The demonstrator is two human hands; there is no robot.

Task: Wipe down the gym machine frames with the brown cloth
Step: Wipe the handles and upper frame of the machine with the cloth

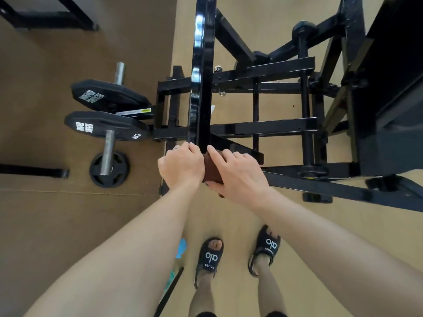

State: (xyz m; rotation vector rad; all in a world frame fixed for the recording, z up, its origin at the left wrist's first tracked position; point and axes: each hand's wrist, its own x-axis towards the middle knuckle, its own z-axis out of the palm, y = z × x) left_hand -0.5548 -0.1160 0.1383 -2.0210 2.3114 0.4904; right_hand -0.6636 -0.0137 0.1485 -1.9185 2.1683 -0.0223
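brown cloth (212, 169) mostly under hands

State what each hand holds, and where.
Both the left hand and the right hand grip the cloth, one on each side.

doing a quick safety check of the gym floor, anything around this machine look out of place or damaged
Nothing looks damaged or spilled. Both hands, left hand and right hand, hold the brown cloth at the near end of the glossy black frame bar. The weight plates sit on their storage pegs, and a small plate sits on a lower peg.
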